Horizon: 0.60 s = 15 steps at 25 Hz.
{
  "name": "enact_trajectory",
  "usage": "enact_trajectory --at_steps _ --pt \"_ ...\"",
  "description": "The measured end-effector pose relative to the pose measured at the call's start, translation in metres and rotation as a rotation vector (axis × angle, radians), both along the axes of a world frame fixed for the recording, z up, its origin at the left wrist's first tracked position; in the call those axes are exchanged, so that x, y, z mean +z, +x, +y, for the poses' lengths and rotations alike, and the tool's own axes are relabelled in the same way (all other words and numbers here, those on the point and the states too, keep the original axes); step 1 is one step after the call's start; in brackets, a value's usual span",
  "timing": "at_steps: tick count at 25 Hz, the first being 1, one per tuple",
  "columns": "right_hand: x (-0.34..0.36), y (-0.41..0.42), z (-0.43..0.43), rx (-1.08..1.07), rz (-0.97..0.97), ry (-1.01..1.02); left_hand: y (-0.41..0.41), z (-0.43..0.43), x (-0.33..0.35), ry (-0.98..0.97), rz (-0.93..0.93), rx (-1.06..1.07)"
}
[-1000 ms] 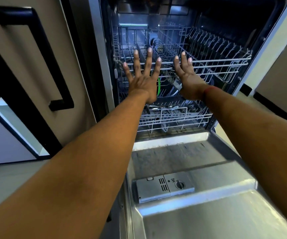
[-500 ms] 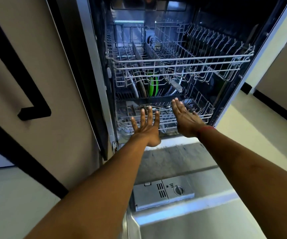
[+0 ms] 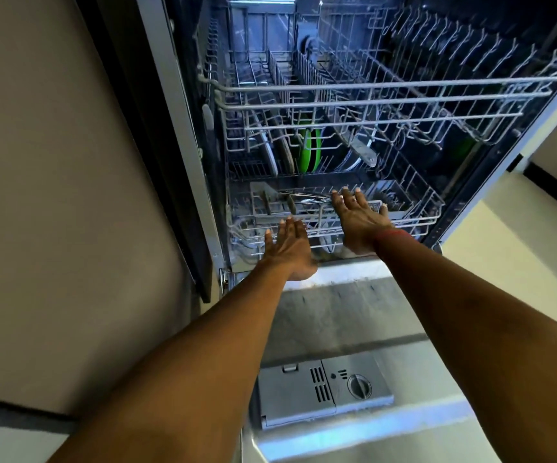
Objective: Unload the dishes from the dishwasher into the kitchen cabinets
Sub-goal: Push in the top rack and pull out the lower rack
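Grey wire fills most of my view: the dishwasher [image 3: 177,111] stands open, its door [image 3: 337,315] folded down flat toward me and both racks sitting inside the tub. On the head camera I have both bare arms stretched forward over that door.

My left hand [image 3: 288,250] is flat, palm down, with its fingers straight and close together. The fingertips are at the front wires of the lower rack [image 3: 417,222], though I cannot tell whether they actually touch. It holds nothing. My right hand [image 3: 359,218] reaches further in, fingers straight and spread above the cutlery basket [image 3: 260,192] at the front of the same rack. It also has nothing in its grasp, and a red band [image 3: 392,233] circles its wrist.

The dishes are in the lower rack, behind the basket. A green plate [image 3: 308,150] stands on edge, with pale plates [image 3: 272,155] just to its left. To its right is what looks like a dark pan with a grey handle [image 3: 364,152]. A thin metal utensil [image 3: 300,197] lies across the basket top. The upper rack [image 3: 370,95] hangs above all of this.

Between my forearms, the detergent dispenser [image 3: 323,392] is set into the door's inner face. A beige cabinet panel [image 3: 69,162] runs along the left side, and pale floor [image 3: 504,262] shows on the right.
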State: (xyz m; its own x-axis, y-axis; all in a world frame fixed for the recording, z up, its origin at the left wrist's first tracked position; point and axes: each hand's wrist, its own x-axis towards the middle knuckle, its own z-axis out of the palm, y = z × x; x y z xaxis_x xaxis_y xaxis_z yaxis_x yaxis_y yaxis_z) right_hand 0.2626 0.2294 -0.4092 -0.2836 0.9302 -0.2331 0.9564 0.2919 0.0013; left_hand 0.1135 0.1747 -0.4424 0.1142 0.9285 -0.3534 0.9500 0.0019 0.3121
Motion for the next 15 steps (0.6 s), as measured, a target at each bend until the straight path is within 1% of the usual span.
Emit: enact_trajectory --at_steps 3,6,8,11,15 --pt "-0.009 -0.001 0.005 -0.009 0.009 -0.084 -0.011 0.005 -0.012 -0.078 0.09 0.003" --pt "-0.016 0.002 0.005 -0.028 0.096 -0.09 -0.016 0.005 -0.022 -0.078 0.144 0.009" --pt "-0.02 0.001 0.002 -0.04 0.145 -0.068 -0.015 0.004 -0.026 -0.047 0.146 0.014" --pt "-0.019 0.002 -0.005 -0.044 0.163 -0.059 -0.014 -0.005 -0.027 0.005 0.168 0.021" --pt "-0.017 0.015 -0.033 -0.055 0.163 -0.079 -0.004 -0.034 -0.033 0.022 0.128 0.026"
